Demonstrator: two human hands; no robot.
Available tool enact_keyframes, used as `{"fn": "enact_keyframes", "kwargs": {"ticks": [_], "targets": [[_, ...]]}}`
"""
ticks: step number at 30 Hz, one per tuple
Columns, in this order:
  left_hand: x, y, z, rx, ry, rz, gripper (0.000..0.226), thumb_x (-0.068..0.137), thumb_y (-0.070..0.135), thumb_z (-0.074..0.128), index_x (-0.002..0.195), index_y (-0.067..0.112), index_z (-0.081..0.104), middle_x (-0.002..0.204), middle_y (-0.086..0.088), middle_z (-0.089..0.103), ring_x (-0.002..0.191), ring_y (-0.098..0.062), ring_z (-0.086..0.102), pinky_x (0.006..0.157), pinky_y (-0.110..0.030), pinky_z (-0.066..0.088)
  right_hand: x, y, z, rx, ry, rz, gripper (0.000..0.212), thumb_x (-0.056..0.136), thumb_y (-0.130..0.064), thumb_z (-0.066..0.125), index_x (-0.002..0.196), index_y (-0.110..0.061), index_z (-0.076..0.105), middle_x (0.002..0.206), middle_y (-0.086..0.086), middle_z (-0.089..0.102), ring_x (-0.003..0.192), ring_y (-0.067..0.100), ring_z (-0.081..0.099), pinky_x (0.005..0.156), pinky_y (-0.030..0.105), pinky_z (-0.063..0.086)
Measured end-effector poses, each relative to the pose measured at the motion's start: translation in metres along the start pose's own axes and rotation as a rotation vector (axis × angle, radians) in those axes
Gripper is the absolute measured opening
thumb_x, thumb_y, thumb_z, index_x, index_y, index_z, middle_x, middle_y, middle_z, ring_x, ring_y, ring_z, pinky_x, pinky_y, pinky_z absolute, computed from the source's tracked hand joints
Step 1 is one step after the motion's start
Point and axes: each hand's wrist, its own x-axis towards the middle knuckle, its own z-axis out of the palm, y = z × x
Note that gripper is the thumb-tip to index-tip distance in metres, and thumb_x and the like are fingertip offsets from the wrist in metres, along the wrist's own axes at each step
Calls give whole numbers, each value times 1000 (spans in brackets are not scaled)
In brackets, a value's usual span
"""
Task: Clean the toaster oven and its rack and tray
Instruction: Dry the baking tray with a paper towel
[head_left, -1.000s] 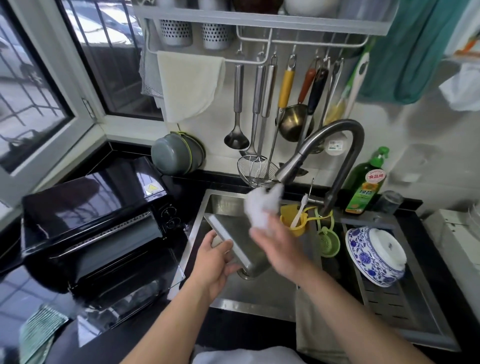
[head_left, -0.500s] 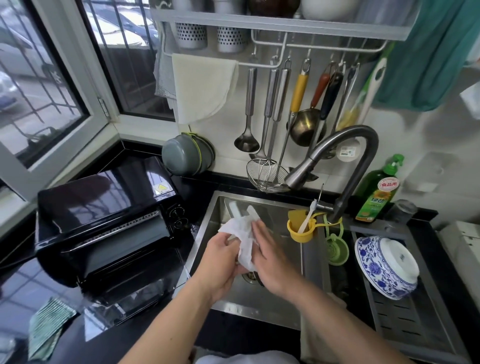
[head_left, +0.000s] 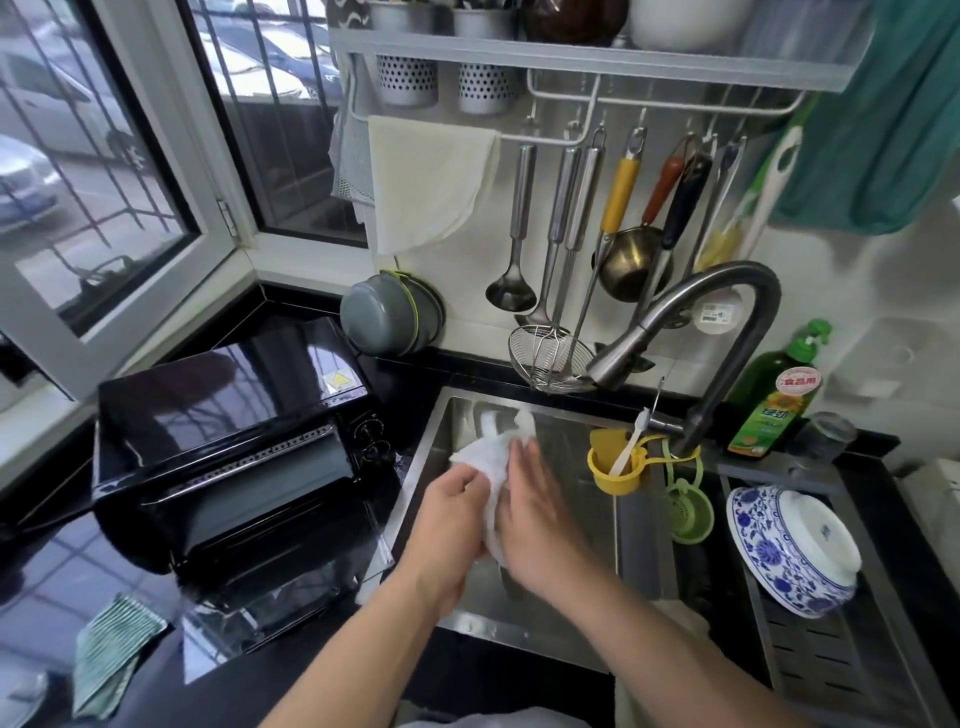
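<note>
Over the sink (head_left: 452, 415), crumpled white cloth (head_left: 493, 457) clamped between left hand (head_left: 449, 512) and flat, open-fingered right hand (head_left: 535, 514)

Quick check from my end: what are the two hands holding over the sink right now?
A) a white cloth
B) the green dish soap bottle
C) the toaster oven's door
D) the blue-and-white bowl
A: the left hand and right hand press a crumpled white cloth between them above the sink; the bowl, soap bottle and toaster oven are untouched.
</note>
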Motion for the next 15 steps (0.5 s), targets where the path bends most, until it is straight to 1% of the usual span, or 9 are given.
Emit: {"fn": "enact_keyframes", "kwargs": {"ticks": [2,3,6,8,9,10,12,14,15], "targets": [[3,6,-3,33,12,40,25,105,12,46,97,4,68,93,-25,70,81,-27,64,70,-40,50,23,-9,-5,11,98,-20,62,105,-23,34,159,-11,4,166,9,1,152,28,7,122,38,15],[6,13,-6,22,19,67,26,106,13,46,102,8,71,97,-23,73,83,-26,67,69,-39,52,31,-16,-6,18,135,-55,61,105,-21,35,158,-10,9,165,10,6,151,30,13,120,37,18],[14,30,-18,-11,-14,136,28,106,11,46,103,17,72,97,-12,75,83,-23,69,69,-38,55,47,-31,-1,141,173,-144,61,105,-16,35,159,-11,7,167,7,1,153,21,5,117,19,5],[20,32,-21,-85,8,162,21,100,14,52,86,21,66,83,-10,60,76,-26,54,65,-38,44,45,-34,7,225,200,-206,60,106,-15,33,159,-12,4,166,2,2,153,12,0,114,8,-3],[22,32,-22,-124,30,170,17,97,19,55,82,23,62,82,-8,54,78,-25,48,66,-38,39,40,-34,11,247,208,-239,60,106,-15,33,158,-12,4,166,0,5,152,9,0,116,10,-3],[23,33,-23,-157,48,173,14,96,24,57,83,24,61,85,-7,52,83,-24,47,70,-38,38,35,-32,17,261,214,-262,60,105,-14,34,158,-13,6,165,-1,7,152,7,0,121,15,0],[22,32,-25,-212,68,169,13,103,29,56,95,22,62,93,-8,58,92,-24,54,81,-40,46,21,-28,29,231,214,-273,61,105,-14,34,159,-18,5,166,-3,4,151,3,-4,124,24,5],[18,26,-26,-186,51,164,19,107,35,53,108,21,66,103,-6,67,99,-21,64,94,-43,53,12,-23,38,224,207,-249,61,106,-20,34,159,-20,4,166,-5,-2,147,-3,-11,122,20,0],[16,21,-25,-150,19,162,26,106,42,52,112,22,67,110,-5,70,106,-19,66,102,-46,52,14,-22,40,262,211,-206,60,106,-28,33,159,-21,6,166,-4,-2,146,-4,-11,122,20,0]]}}
